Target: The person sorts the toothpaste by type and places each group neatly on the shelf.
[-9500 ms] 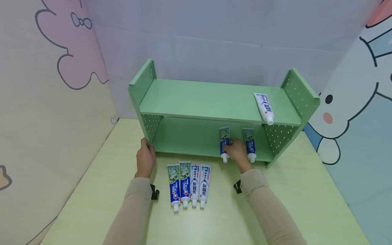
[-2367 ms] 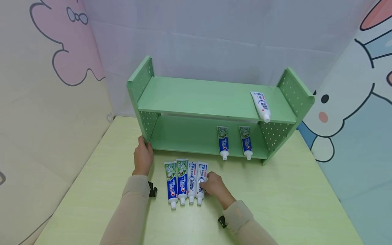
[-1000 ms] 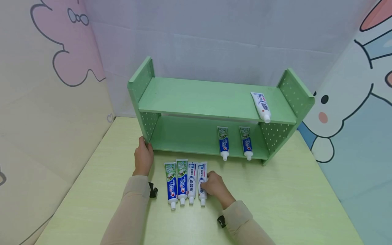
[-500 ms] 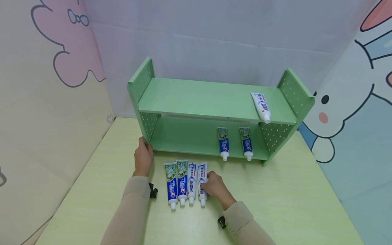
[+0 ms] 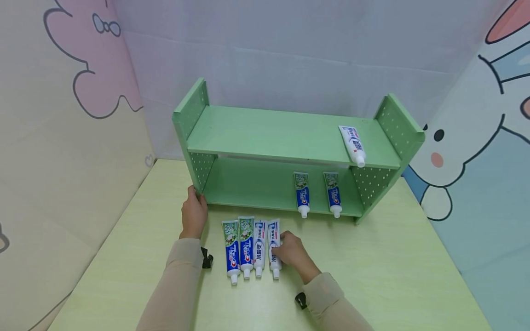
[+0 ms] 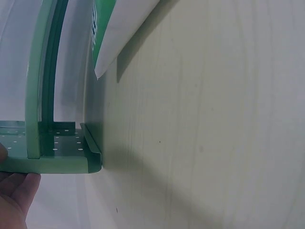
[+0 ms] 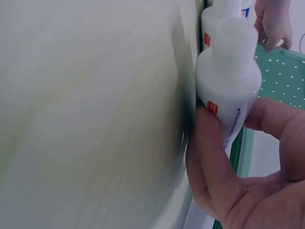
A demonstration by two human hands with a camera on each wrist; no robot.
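Note:
My right hand (image 5: 293, 250) pinches the rightmost white toothpaste tube (image 5: 273, 239) between thumb and fingers at the table. In the right wrist view the tube's cap (image 7: 233, 45) points toward the camera. To its left lie another white toothpaste tube (image 5: 259, 248) and two green-and-blue Crest tubes (image 5: 246, 248), caps toward me. My left hand (image 5: 194, 214) grips the lower front edge of the green shelf's left side panel (image 6: 62, 164), its thumb on one face and fingers on the other.
The two-tier green shelf (image 5: 265, 131) stands at the back of the pale table (image 5: 393, 276). On its upper board rests a white tube (image 5: 353, 145), near the right end. Below, two Crest tubes (image 5: 302, 191) lie apart on the right half, caps overhanging the front edge.
My right hand has come from the Crest tube on the lower board to the rightmost white tube and shifted it slightly right, opening a gap beside its neighbour. My left hand stays put.

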